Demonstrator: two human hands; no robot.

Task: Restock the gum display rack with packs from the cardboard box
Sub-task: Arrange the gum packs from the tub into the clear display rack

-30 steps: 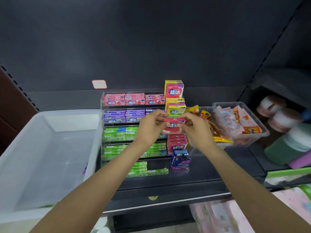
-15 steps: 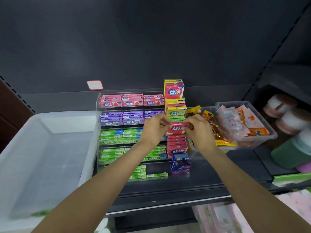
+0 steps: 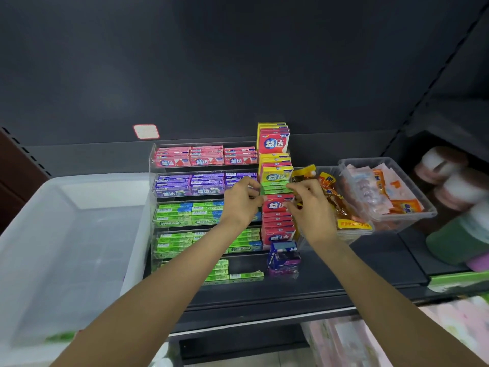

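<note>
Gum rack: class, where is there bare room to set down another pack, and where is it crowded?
Bare room: the bottom tier's gap between the green packs and the purple pack; also the dark shelf in front of the snack tubs. Crowded: the upper tiers and the right column, where both hands hold a red pack.

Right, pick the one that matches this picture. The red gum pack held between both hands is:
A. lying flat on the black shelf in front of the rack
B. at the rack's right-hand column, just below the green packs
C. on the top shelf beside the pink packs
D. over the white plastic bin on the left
B: the left hand and right hand hold the red gum pack at the display rack's right column, directly under the green packs.
</note>
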